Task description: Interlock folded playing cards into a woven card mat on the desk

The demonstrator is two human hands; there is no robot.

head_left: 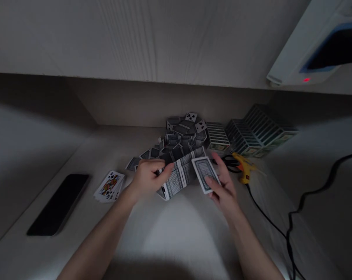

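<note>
My right hand [224, 190] grips a playing card [204, 173], patterned back up, between thumb and fingers. Whether it is one card or a small stack I cannot tell. My left hand [149, 175] is closed, thumb against curled fingers, at the left end of a row of joined playing cards [178, 177] with patterned backs. That row lies slanted between my hands, its right end just behind the card in my right hand. Behind it spreads a loose heap of playing cards [182, 130], mostly backs up, a few showing spots.
On the left lie a black phone [59, 204] and a fanned face-up pile of cards [110, 186]. Stepped card blocks [260, 130] stand at the back right. A yellow glue gun [244, 169] with a black cord lies right of my right hand. A shelf [135, 42] overhangs the table.
</note>
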